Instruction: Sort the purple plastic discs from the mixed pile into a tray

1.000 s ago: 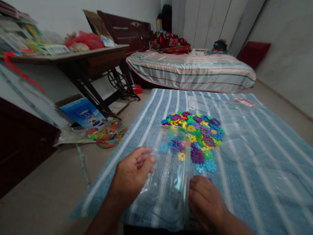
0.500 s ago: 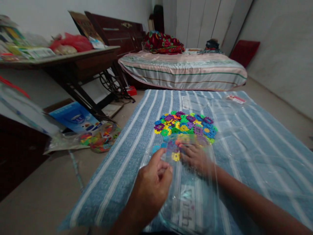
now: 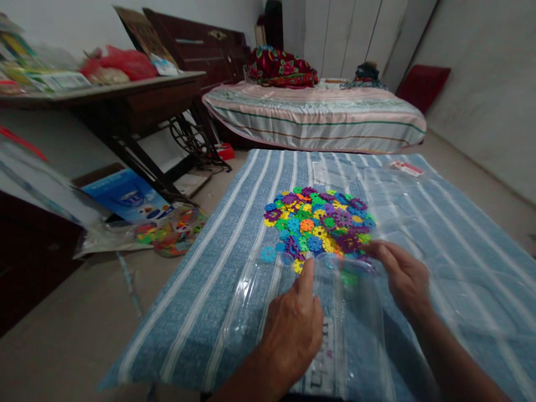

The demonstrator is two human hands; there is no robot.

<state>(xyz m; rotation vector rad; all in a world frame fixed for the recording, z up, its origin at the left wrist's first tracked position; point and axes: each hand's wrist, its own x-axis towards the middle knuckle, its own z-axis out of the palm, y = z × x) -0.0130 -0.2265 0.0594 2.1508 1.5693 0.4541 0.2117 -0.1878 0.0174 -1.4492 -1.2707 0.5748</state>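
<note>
Left hand (image 3: 293,318), bottom center: index straight, pointing up-frame, other fingers curled, on the clear case (image 3: 245,301); can't tell if it's pinching. Right hand (image 3: 404,276), right of center: forearm in from lower right, fingertips together at the pile's right edge; blurred, can't tell what they hold. Case sits lower center, its far edge overlapping the near pieces. Pieces (image 3: 316,220) heaped mid-frame on striped cloth (image 3: 218,268). Left hand blocks mid-case. Bed (image 3: 318,120) top center, table (image 3: 138,95) upper left.
</note>
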